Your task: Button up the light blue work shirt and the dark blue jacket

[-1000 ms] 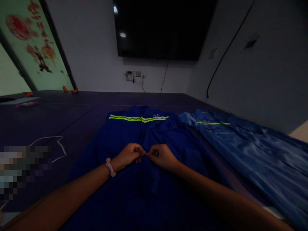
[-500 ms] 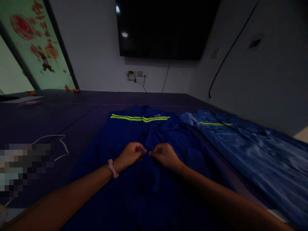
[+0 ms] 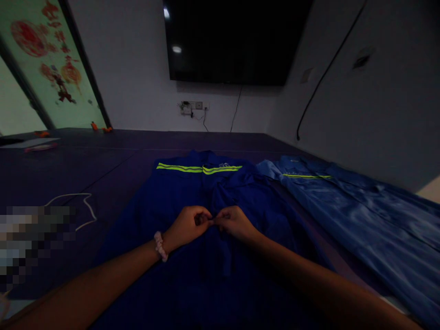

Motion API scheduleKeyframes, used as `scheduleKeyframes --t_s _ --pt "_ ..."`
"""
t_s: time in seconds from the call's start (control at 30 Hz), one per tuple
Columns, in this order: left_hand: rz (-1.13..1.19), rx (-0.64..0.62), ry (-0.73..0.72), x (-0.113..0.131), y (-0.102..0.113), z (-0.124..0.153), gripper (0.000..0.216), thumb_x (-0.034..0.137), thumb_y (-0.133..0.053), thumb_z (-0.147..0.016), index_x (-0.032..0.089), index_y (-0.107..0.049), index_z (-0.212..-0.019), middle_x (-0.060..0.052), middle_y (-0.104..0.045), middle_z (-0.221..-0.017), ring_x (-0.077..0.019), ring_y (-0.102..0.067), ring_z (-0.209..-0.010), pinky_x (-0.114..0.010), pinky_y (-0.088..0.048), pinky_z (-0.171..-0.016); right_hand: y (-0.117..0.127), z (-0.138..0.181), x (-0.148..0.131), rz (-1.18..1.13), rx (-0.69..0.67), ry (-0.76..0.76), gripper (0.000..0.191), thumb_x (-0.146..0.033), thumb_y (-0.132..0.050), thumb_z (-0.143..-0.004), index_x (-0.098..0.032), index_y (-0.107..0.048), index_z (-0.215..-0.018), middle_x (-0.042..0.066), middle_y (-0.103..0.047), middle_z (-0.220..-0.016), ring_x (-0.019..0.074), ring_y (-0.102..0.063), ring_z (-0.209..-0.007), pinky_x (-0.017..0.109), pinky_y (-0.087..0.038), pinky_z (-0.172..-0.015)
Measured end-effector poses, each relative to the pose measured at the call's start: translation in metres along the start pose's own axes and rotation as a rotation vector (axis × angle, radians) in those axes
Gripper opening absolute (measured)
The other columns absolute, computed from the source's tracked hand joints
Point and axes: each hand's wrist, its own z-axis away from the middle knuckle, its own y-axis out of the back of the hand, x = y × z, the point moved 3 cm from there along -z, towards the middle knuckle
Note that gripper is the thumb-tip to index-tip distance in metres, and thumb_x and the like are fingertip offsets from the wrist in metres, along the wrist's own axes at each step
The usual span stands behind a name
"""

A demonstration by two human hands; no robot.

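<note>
From where I stand, the dark blue work jacket (image 3: 172,192) lies front up on the purple surface (image 3: 113,167). Its collar points away from the person, and its long axis runs from there back toward them. A yellow reflective stripe (image 3: 180,168) crosses its chest. White print (image 3: 224,165) sits just above the stripe, right of the jacket's front opening, too small to read.

The left hand (image 3: 188,224), with a pale scrunchie (image 3: 160,247) at the wrist, and the right hand (image 3: 238,224) meet at the jacket's front opening. Each has thumb and forefinger pinched together on its edge; what else may sit between the tips is too dark to make out. The forearms cover much of the jacket's lower front.

Right of the jacket lies a lighter blue garment (image 3: 330,211) with a thin yellow stripe. Left of it runs a white cable (image 3: 92,211); beyond its collar hangs a black screen (image 3: 237,41).
</note>
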Motion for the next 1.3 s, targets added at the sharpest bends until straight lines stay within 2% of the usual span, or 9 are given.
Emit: scheduleKeyframes --t_s 0.23,0.33,0.43,0.53,0.67,0.77,0.9,1.1,1.3 --pt "-0.145 0.056 -0.081 0.004 -0.001 0.004 0.012 0.024 -0.065 -0.066 0.013 -0.066 -0.072 -0.001 -0.057 -0.064 -0.0083 -0.049 -0.056 -0.018 -0.036 -0.051 -0.002 -0.001 0.003 0.028 -0.056 0.031 0.013 -0.016 -0.052 -0.067 -0.013 -0.059 -0.056 -0.004 -0.051 -0.043 0.0054 -0.039 -0.038 0.017 -0.027 -0.040" --pt "-0.172 0.082 -0.118 0.005 -0.002 0.005 0.006 0.018 -0.061 -0.068 0.013 -0.065 -0.066 0.001 -0.055 -0.059 -0.0074 -0.047 -0.053 -0.018 -0.034 -0.050 -0.003 -0.002 0.004 0.079 -0.102 0.089 0.014 -0.013 -0.048 -0.068 -0.013 -0.059 -0.058 -0.003 -0.052 -0.046 0.0062 -0.043 -0.040 0.017 -0.030 -0.042" --pt "-0.189 0.099 -0.154 0.005 -0.002 0.005 0.015 0.015 -0.057 -0.071 0.012 -0.060 -0.056 0.001 -0.052 -0.055 -0.0066 -0.045 -0.051 -0.017 -0.031 -0.048 0.001 0.000 -0.001 0.140 -0.069 0.186 0.011 -0.012 -0.048 -0.069 -0.013 -0.058 -0.063 -0.002 -0.054 -0.051 0.0072 -0.047 -0.046 0.017 -0.034 -0.046" --pt "-0.206 0.085 -0.175 0.005 -0.001 0.005 0.018 0.014 -0.054 -0.072 0.012 -0.059 -0.055 0.001 -0.051 -0.055 -0.0066 -0.045 -0.051 -0.017 -0.031 -0.048 0.008 0.001 -0.007 0.198 0.015 0.294 0.014 -0.012 -0.054 -0.067 -0.014 -0.058 -0.081 -0.004 -0.053 -0.056 0.0067 -0.047 -0.047 0.016 -0.033 -0.045" --pt "-0.236 0.049 -0.227 0.004 -0.002 0.005 0.017 0.012 -0.053 -0.073 0.012 -0.059 -0.056 0.000 -0.053 -0.058 -0.0068 -0.046 -0.054 -0.017 -0.032 -0.050 0.010 0.002 -0.010 0.355 -0.138 0.434 0.040 -0.011 -0.053 -0.071 -0.016 -0.051 -0.111 -0.005 -0.054 -0.061 0.0060 -0.046 -0.047 0.015 -0.032 -0.046" --pt "-0.250 0.009 -0.300 0.005 -0.003 0.005 0.018 0.009 -0.052 -0.073 0.013 -0.058 -0.056 0.001 -0.053 -0.059 -0.0067 -0.047 -0.055 -0.017 -0.033 -0.051 0.008 0.003 -0.011 0.546 -0.243 0.504 0.032 -0.012 -0.048 -0.076 -0.018 -0.056 -0.106 -0.001 -0.060 -0.070 0.0086 -0.053 -0.058 0.017 -0.034 -0.053" --pt "-0.282 -0.003 -0.336 0.008 -0.004 0.007 0.017 0.009 -0.050 -0.074 0.014 -0.061 -0.062 0.001 -0.054 -0.060 -0.0071 -0.048 -0.056 -0.017 -0.033 -0.052 0.006 0.005 -0.012 0.688 -0.265 0.519 0.024 -0.013 -0.045 -0.080 -0.017 -0.058 -0.100 0.003 -0.063 -0.080 0.0117 -0.056 -0.069 0.020 -0.035 -0.059" --pt "-0.359 0.046 -0.202 0.008 -0.001 0.008 0.005 0.017 -0.057 -0.071 0.015 -0.058 -0.066 0.001 -0.055 -0.063 -0.0085 -0.049 -0.057 -0.019 -0.034 -0.052 0.007 0.003 -0.010 0.696 -0.216 0.559 0.022 -0.013 -0.048 -0.079 -0.016 -0.060 -0.097 0.004 -0.064 -0.081 0.0120 -0.058 -0.070 0.019 -0.036 -0.061" --pt "-0.522 0.010 -0.129 0.003 0.000 0.005 0.021 0.035 -0.058 -0.072 0.016 -0.053 -0.063 0.002 -0.054 -0.058 -0.0097 -0.048 -0.054 -0.021 -0.030 -0.050 0.008 0.002 -0.006 0.733 -0.131 0.601 0.019 -0.011 -0.050 -0.075 -0.017 -0.062 -0.089 0.003 -0.065 -0.078 0.0121 -0.059 -0.070 0.019 -0.037 -0.061"
